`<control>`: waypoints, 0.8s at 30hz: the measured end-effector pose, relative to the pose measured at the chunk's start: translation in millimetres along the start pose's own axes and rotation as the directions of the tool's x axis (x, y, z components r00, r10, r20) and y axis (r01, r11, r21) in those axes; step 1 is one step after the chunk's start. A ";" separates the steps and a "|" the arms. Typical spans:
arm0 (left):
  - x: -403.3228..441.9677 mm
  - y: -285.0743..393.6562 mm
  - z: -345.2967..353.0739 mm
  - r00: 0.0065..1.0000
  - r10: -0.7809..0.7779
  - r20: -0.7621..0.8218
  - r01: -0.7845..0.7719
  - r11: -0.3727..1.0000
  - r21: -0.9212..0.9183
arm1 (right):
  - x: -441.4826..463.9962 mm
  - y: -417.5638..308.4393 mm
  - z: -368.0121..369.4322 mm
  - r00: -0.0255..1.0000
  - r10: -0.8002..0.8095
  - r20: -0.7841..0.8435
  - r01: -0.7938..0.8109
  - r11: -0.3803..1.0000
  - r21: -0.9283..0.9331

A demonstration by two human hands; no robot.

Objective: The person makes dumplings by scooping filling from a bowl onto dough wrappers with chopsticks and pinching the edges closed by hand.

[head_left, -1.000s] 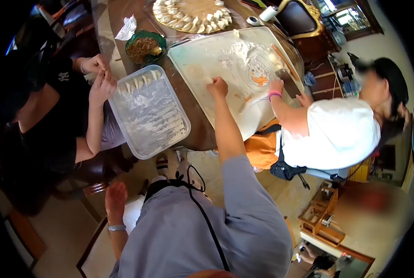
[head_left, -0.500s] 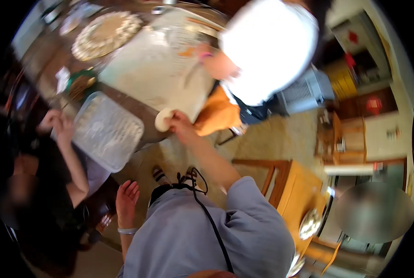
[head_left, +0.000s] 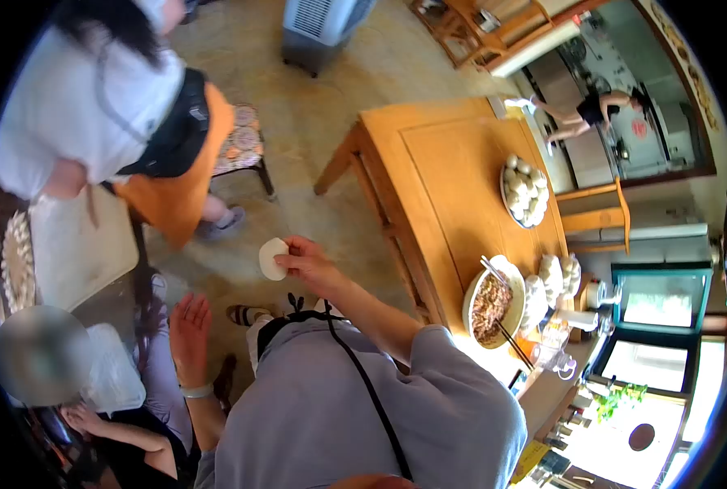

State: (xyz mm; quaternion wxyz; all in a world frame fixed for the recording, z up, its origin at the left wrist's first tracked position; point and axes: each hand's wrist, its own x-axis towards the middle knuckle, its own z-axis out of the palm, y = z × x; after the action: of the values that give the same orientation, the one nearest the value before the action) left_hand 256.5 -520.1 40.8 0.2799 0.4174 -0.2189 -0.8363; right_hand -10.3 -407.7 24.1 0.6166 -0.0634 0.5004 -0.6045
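Between the thumb and fingers of my right hand (head_left: 308,262) is a thin, round, pale dough wrapper (head_left: 274,259), held over the floor in front of my body. My left hand (head_left: 191,330) is raised on the left with its fingers stretched out and nothing in it. To the right, a bowl of brown filling (head_left: 491,306) with chopsticks (head_left: 515,345) rests near the edge of the wooden table (head_left: 437,179). Farther along that table is a plate heaped with round white pieces (head_left: 525,192).
A person in white (head_left: 94,106) is at the upper left beside the floured mat (head_left: 82,240). Another person's arm (head_left: 127,436) is at the lower left, near a plastic tray (head_left: 112,371). A patterned stool (head_left: 241,143) and a grey appliance (head_left: 322,28) stand on the floor.
The view has swung right, from the floured mat to the wooden table. My right hand has come off the mat with the wrapper. My left hand is still raised and empty.
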 end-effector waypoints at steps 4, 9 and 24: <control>38.3 -69.5 81.3 0.969 -0.206 0.137 0.216 0.974 -0.062 | -31.2 -12.9 -60.3 0.999 -0.039 -0.005 0.040 0.993 0.114; 75.6 -169.0 188.0 0.833 -0.404 0.379 0.437 0.899 -0.002 | -75.7 -28.4 -127.0 0.960 -0.195 -0.199 0.249 0.921 0.300; 154.2 -266.9 193.3 0.723 -0.634 0.273 0.512 0.758 0.405 | -136.1 12.5 -256.4 0.714 -0.347 -0.609 0.498 0.862 0.094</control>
State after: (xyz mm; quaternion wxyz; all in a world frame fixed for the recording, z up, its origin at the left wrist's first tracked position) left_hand -54.6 -395.4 -100.7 -0.1132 0.3250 -0.2536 -0.9040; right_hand -148.0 -159.3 -36.8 0.2840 0.0860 0.5529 -0.7786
